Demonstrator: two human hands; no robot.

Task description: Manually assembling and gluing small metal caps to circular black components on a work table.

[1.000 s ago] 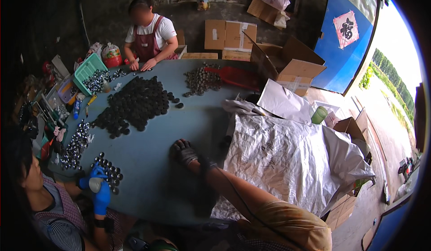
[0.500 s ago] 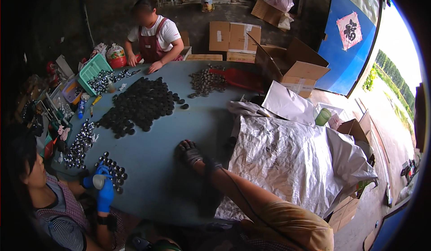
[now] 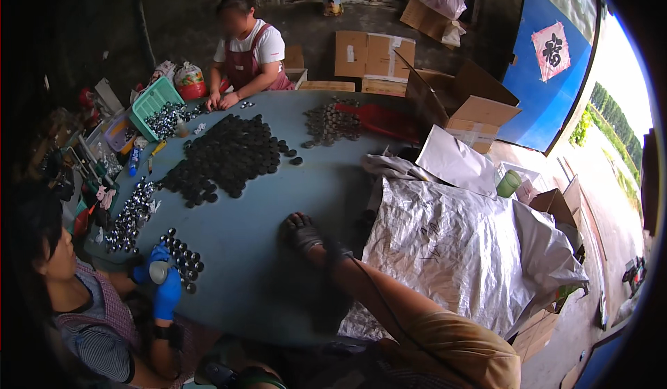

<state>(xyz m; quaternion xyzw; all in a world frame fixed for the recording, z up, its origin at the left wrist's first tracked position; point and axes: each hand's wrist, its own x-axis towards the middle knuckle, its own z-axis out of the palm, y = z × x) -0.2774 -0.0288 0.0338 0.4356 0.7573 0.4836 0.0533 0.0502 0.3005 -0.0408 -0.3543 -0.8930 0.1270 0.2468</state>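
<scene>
My right hand (image 3: 303, 233), in a grey glove with bare fingertips, lies palm down on the blue-green tabletop (image 3: 257, 250), fingers resting forward and nothing visible in it. A dark cord (image 3: 375, 285) runs along that forearm. Beyond the hand spreads a large heap of dark round caps (image 3: 222, 156). Smaller metallic pieces (image 3: 332, 123) lie near a red scoop (image 3: 389, 121). My left hand is not in view; a dark object (image 3: 215, 374) at the lower edge is too unclear to name.
At left, a co-worker's blue gloves (image 3: 165, 295) hold a pale round piece beside rows of dark caps (image 3: 182, 257). Another person (image 3: 250, 52) works across the table. A green basket (image 3: 156, 104) spills shiny parts. Silvery sheeting (image 3: 445, 250) and an open carton (image 3: 462, 104) stand right.
The whole view has shifted slightly. The person across the table has brought both hands together near a few small shiny pieces. My right hand stays resting on the table.
</scene>
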